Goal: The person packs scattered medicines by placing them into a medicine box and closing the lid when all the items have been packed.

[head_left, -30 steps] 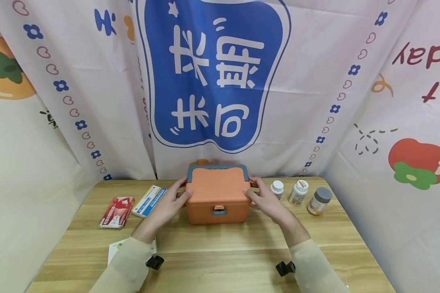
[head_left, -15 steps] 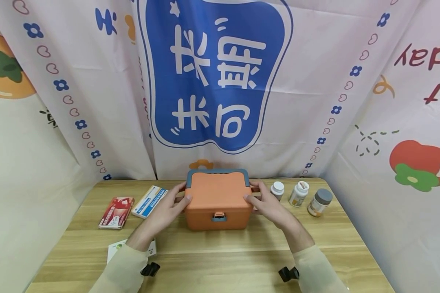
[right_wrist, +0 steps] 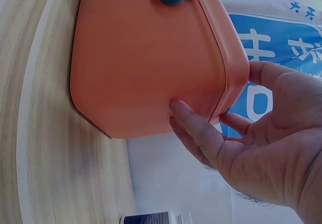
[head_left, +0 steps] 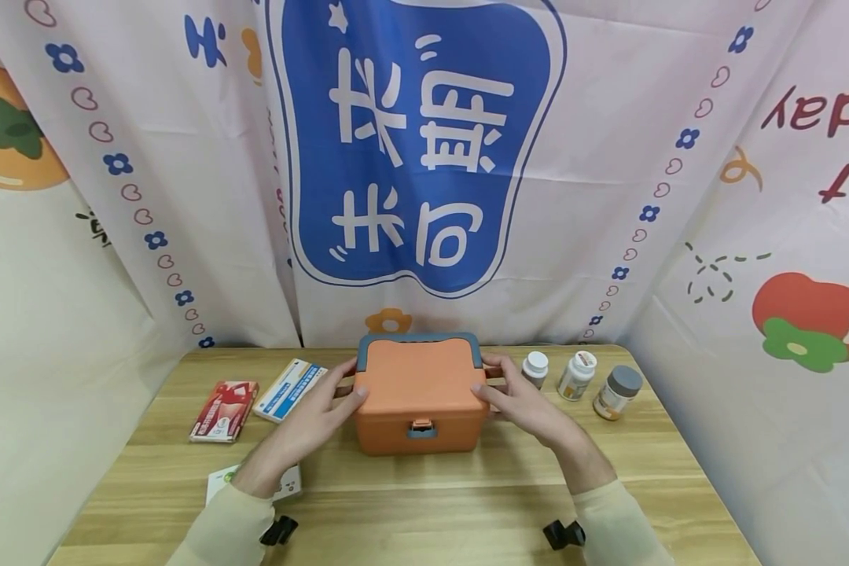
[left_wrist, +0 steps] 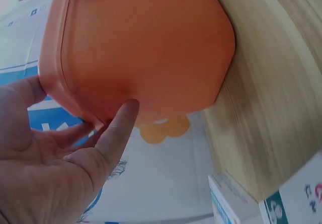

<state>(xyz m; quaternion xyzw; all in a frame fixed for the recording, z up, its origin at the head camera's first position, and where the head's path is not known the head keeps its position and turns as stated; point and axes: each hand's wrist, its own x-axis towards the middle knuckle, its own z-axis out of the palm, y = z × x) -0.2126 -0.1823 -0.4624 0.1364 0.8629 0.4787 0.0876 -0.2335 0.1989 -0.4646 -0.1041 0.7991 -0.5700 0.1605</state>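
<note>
An orange box (head_left: 423,377) with a blue-grey handle (head_left: 419,338) and a front latch (head_left: 422,429) stands on the wooden table, its lid down. At its left side the left hand (head_left: 318,413) grips it, thumb near the lid edge; the left wrist view shows that hand (left_wrist: 60,158) with fingertips against the orange wall (left_wrist: 146,48). The right hand (head_left: 527,401) holds the opposite side, and in the right wrist view this hand (right_wrist: 266,143) has its fingertips on the box (right_wrist: 146,63). Some fingers are hidden behind the box.
Left of the box lie a red carton (head_left: 224,411), a blue-and-white carton (head_left: 290,391) and a white carton (head_left: 289,482) partly under the left arm. Three bottles stand at right: two white-capped (head_left: 534,367) (head_left: 576,376), one grey-capped (head_left: 618,392). A printed curtain (head_left: 573,236) hangs behind the table.
The box has moved toward the front of the table, away from the curtain, with both hands still on its sides. The forearms have drawn back with it.
</note>
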